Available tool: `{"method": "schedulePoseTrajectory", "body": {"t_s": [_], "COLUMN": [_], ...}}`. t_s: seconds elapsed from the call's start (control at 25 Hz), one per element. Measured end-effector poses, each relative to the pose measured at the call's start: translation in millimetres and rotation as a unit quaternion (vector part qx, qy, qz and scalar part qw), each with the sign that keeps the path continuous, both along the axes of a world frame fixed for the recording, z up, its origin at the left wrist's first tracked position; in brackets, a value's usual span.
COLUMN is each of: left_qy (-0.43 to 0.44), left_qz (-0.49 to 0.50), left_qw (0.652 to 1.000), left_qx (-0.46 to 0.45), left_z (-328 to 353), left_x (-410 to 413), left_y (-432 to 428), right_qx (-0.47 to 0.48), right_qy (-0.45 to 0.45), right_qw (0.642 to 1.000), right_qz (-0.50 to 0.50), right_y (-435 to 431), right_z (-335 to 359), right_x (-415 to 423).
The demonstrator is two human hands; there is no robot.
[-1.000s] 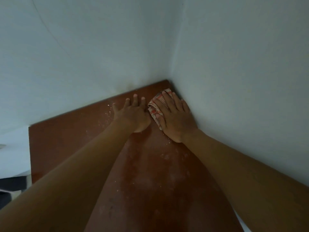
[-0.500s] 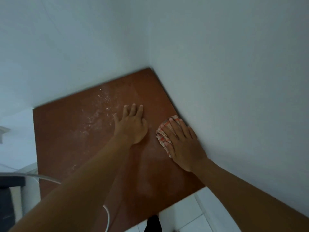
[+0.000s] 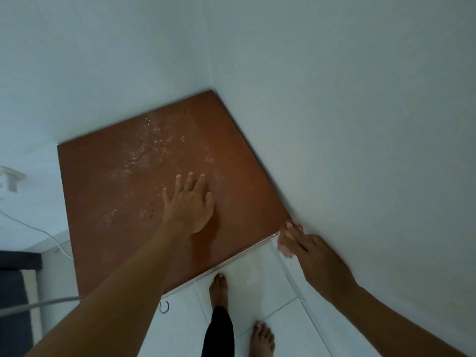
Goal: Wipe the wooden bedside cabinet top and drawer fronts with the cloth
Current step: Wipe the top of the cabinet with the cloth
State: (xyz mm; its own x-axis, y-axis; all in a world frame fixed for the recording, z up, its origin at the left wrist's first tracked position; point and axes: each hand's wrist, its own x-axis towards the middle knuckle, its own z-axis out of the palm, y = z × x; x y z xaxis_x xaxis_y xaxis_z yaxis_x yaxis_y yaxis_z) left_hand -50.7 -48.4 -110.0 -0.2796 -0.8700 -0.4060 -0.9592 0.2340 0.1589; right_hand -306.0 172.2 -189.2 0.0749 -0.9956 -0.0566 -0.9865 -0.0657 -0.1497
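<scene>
The cloth is seen blurred at the near right corner of the top, under the right hand; its grip cannot be told. The left hand is laid flat on the top, fingers spread.

There is one cabinet top and one cloth. Two hands show: a left hand and a right hand. Two bare feet stand below.
</scene>
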Motion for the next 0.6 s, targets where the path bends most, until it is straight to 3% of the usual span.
{"method": "schedulePoseTrajectory", "body": {"t_s": [0.12, 0.24, 0.4, 0.6], "left_qy": [0.000, -0.005, -0.007, 0.014], "left_qz": [0.002, 0.006, 0.018, 0.032], "left_qw": [1.000, 1.000, 1.000, 0.999], "left_qx": [-0.011, -0.020, -0.022, -0.030], "left_z": [7.0, 11.5, 18.7, 22.5], "left_x": [8.3, 16.3, 21.9, 33.1], "left_y": [-0.9, -17.8, -53.0, -120.6], "right_qx": [0.035, -0.031, -0.120, -0.131], "right_qy": [-0.018, -0.063, -0.108, -0.116], "right_qw": [0.999, 0.998, 0.987, 0.985], "right_qz": [-0.006, 0.003, 0.018, -0.001], "right_y": [46.9, 27.0, -89.6, -270.9], "right_z": [12.3, 36.7, 68.2, 76.9], "right_x": [-0.7, 15.2, 35.9, 70.0]}}
